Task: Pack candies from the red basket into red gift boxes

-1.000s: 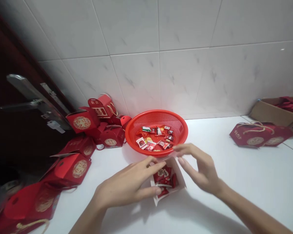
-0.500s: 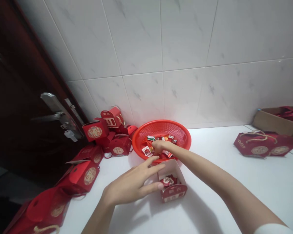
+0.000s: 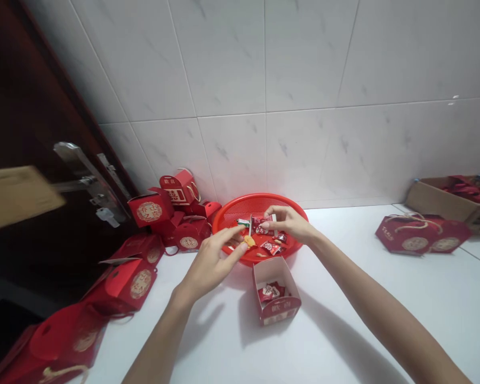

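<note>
A red plastic basket (image 3: 282, 200) holding several wrapped sweets stands by the tiled wall. Over its left front part, my left hand (image 3: 220, 256) pinches a small yellow piece (image 3: 249, 241) between thumb and fingers. My right hand (image 3: 290, 221) is over the basket's right side, its fingers closed on a red wrapped packet (image 3: 261, 224). In front of the basket stands an open red box (image 3: 280, 309) with red-wrapped sweets (image 3: 271, 291) inside; neither hand touches it.
Several red gift boxes (image 3: 150, 210) are piled and lined up at the left, beside a dark door (image 3: 36, 133). Two red boxes (image 3: 416, 234) and a cardboard carton (image 3: 436, 201) are at the right. A blurred tan object (image 3: 20, 197) shows at the left edge.
My left hand has moved from beside the open box up to the basket and now holds the yellow piece. My right hand has lifted and shifted right with a red packet. A tan object has appeared at left.
</note>
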A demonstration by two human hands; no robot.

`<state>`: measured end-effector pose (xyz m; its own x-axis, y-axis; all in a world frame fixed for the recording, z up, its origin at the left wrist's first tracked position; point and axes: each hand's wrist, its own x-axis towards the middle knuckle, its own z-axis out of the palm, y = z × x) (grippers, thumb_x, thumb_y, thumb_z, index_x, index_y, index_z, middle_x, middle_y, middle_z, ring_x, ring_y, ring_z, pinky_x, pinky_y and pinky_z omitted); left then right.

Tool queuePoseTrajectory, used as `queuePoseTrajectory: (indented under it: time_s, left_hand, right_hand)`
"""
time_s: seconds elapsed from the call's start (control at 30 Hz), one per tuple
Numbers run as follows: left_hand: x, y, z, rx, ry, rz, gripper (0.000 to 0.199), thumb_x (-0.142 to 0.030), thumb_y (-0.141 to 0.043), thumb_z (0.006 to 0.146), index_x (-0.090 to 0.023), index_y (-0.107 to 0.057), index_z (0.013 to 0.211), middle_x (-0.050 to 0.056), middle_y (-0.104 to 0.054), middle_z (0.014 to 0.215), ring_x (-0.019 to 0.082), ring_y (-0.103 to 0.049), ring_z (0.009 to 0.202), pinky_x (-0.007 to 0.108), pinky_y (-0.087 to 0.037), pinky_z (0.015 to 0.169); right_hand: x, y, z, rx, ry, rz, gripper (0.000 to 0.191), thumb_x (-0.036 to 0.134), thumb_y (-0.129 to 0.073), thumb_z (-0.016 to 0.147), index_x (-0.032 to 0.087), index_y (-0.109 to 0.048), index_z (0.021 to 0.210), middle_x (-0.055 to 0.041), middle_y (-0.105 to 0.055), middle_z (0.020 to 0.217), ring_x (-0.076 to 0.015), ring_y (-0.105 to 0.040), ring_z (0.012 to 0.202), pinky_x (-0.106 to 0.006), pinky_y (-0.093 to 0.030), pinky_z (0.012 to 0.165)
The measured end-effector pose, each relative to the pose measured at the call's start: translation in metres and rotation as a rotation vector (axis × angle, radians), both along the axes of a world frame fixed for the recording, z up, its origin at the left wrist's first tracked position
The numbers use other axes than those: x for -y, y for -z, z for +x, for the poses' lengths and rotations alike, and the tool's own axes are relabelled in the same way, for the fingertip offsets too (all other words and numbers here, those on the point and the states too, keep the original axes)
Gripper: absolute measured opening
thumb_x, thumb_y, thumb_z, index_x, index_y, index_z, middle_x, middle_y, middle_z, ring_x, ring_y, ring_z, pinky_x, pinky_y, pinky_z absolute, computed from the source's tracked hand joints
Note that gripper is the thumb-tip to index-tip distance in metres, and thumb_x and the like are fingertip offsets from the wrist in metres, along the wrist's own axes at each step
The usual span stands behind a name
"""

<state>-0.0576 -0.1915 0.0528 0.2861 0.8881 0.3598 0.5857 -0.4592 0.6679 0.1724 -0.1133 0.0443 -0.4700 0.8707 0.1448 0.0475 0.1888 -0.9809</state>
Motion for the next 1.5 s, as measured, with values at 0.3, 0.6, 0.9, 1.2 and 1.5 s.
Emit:
queuePoseTrajectory:
  time_s: [0.3,0.6,0.9,1.2,1.5]
  left_hand:
    - [0.003,0.007,0.042,0.376,0.214,-0.200,0.038,-0.042,-0.067,0.092,-0.018,-0.071,0.121,0.008,-0.075,0.112,0.024,-0.071,0.100,0.036,-0.057,0.091]
    - [0.003,0.016,0.041,0.207,0.246,0.072,0.021,-0.029,-0.063,0.094,-0.024,-0.074,0.112,0.008,-0.067,0.111,0.023,-0.063,0.108,0.038,-0.053,0.097]
    - [0.004,0.012,0.041,0.236,0.205,-0.313,0.052,-0.043,-0.070,0.085,-0.018,-0.064,0.131,0.013,-0.069,0.123,0.026,-0.069,0.101,0.041,-0.058,0.089]
    - [0.014,0.003,0.026,0.242,0.356,-0.494,0.042,-0.034,-0.079,0.079,-0.017,-0.070,0.116,0.005,-0.072,0.091,0.017,-0.065,0.077,0.029,-0.056,0.071]
    - [0.032,-0.002,0.023,0.093,0.299,-0.236,0.029,-0.030,-0.076,0.083,-0.022,-0.071,0.111,0.003,-0.073,0.101,0.017,-0.065,0.084,0.027,-0.054,0.075]
  right_hand:
    - [0.053,0.010,0.015,-0.304,-0.022,0.024,0.035,0.039,-0.087,0.071,0.021,-0.061,0.084,0.0024,-0.066,0.078,-0.0127,-0.064,0.066,-0.026,-0.053,0.059]
    - [0.065,0.015,0.024,-0.250,-0.081,-0.054,0.033,0.047,-0.072,0.086,0.018,-0.067,0.099,-0.0013,-0.066,0.083,-0.0126,-0.065,0.067,-0.026,-0.055,0.060]
    - [0.078,0.010,0.031,0.086,0.051,0.459,0.014,0.021,-0.073,0.082,0.020,-0.068,0.095,-0.0039,-0.072,0.096,-0.0178,-0.065,0.089,-0.034,-0.052,0.081]
    - [0.099,0.000,0.030,0.193,-0.105,0.528,0.028,0.025,-0.077,0.082,0.021,-0.065,0.107,-0.0044,-0.072,0.106,-0.0173,-0.067,0.093,-0.032,-0.054,0.082]
    - [0.105,0.000,0.031,0.248,-0.143,0.355,0.020,0.033,-0.073,0.088,0.021,-0.069,0.103,0.0011,-0.071,0.082,-0.0135,-0.062,0.069,-0.027,-0.051,0.066]
